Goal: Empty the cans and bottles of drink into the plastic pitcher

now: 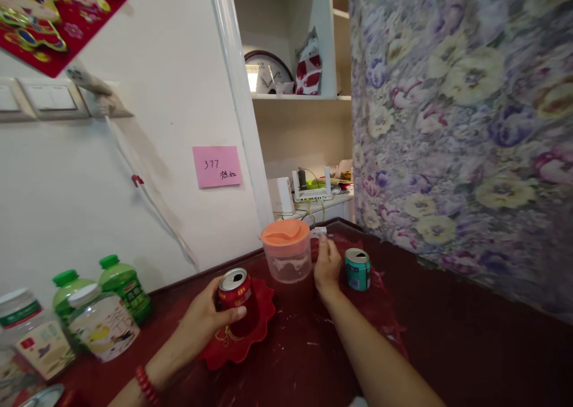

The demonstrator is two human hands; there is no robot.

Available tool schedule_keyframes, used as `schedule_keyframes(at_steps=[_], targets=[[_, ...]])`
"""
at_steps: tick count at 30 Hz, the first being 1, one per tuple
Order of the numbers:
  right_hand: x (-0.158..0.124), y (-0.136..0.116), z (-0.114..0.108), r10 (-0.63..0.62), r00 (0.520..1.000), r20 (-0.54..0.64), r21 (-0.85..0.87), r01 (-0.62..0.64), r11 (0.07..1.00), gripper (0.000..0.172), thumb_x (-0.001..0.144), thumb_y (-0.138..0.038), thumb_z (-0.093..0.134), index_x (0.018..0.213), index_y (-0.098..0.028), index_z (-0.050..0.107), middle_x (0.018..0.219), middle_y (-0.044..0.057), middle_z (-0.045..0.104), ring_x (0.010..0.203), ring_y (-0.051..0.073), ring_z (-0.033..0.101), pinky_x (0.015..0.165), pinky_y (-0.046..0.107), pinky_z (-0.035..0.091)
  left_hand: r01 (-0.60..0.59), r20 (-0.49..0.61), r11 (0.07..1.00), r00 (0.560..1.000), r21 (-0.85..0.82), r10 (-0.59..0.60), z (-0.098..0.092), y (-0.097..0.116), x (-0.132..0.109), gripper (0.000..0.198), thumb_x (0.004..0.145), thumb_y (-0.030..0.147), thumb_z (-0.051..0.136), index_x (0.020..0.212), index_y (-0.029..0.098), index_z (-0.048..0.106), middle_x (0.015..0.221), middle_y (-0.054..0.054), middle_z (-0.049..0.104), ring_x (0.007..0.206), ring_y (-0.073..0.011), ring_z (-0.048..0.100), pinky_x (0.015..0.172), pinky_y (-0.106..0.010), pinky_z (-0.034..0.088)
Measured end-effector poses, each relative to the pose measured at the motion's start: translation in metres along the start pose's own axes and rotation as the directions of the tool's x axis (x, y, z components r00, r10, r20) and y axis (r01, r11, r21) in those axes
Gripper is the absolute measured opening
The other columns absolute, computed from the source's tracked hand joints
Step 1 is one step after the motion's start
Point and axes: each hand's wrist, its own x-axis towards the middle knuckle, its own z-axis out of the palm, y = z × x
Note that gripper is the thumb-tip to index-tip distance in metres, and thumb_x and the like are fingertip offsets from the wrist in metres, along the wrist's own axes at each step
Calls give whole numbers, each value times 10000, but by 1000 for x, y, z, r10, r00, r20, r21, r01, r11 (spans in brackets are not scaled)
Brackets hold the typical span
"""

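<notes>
My left hand is wrapped round a red drink can, its opened top facing up. The can is over a red scalloped tray; whether its base touches the tray I cannot tell. My right hand grips the handle of a clear plastic pitcher that has an orange lid. The pitcher is upright, behind and to the right of the tray. Close to the right of my right hand stands a teal can with an opened top.
Green-capped bottles and white-lidded jars crowd the table's left side. Another can top shows at the lower left corner. A white wall is behind, floral fabric at right. A white router sits on the shelf unit.
</notes>
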Motion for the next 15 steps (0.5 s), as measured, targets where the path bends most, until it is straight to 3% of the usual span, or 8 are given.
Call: schedule_keyframes(at_steps=[3,7,12,15], targets=[[2,-7,0,-90,996,-11,-32,89,995,572,923,-705,437,937,-166,630,923,104,624,892,270,567,822,366,429,-1,0,1000,1000,-17,1,7,4,1,737,635,410,877,1251,142,575,1258,-158,699,1141,-338,672,1011,-438,526],[5,-16,0,-204,979,-29,-54,202,978,496,913,-611,486,1095,-163,598,1130,163,578,1079,305,547,970,440,420,-20,7,999,1000,-28,21,15,9,3,717,627,371,873,1246,150,586,1258,-151,698,1163,-338,660,1026,-441,517],[18,-33,-5,-330,941,-75,-42,328,944,429,935,-534,500,1149,-166,555,1243,183,532,1202,316,491,1052,503,367,-37,8,999,999,-17,37,24,21,-3,724,600,385,884,1228,152,608,1253,-153,702,1166,-348,655,1040,-459,509],[29,-58,-11,-396,908,-135,-28,396,918,338,971,-466,492,1131,-174,542,1257,176,526,1229,307,478,1069,512,345,-40,0,999,999,-37,40,31,29,-10,694,612,400,880,1209,158,620,1241,-143,709,1150,-338,662,1041,-452,506]])
